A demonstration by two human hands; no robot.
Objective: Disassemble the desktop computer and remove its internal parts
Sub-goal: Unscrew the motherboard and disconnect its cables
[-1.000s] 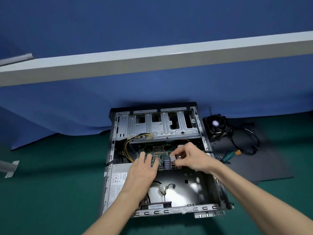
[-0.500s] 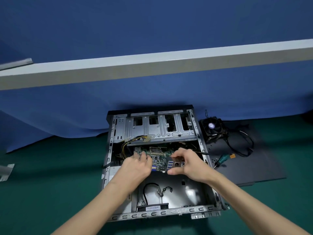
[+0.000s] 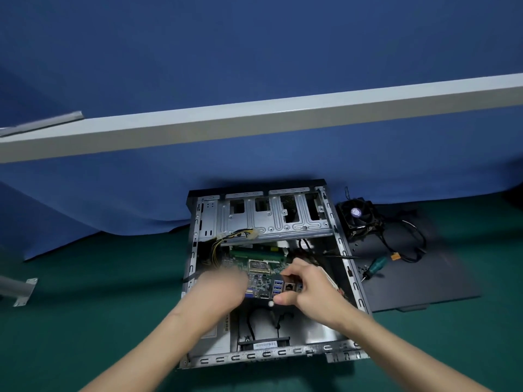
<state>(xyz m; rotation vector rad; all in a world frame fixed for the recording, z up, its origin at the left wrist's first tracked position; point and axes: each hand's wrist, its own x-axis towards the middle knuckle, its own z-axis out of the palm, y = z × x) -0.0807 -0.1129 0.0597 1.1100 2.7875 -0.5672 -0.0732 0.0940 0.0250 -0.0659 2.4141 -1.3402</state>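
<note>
The motherboard [image 3: 263,275] lay inside the open case [image 3: 349,281], below the drive cage [image 3: 266,222], and your right hand [image 3: 308,288] pinched its port block [image 3: 283,287] between thumb and curled fingers. Your left hand [image 3: 220,290] was over the board's left part, but blurred, so I cannot tell if it gripped or only rested. I judge the board light, thin and fragile, perhaps a little flexible; you did better to hold it by the bare edges and the metal port block, not the small components.
</note>
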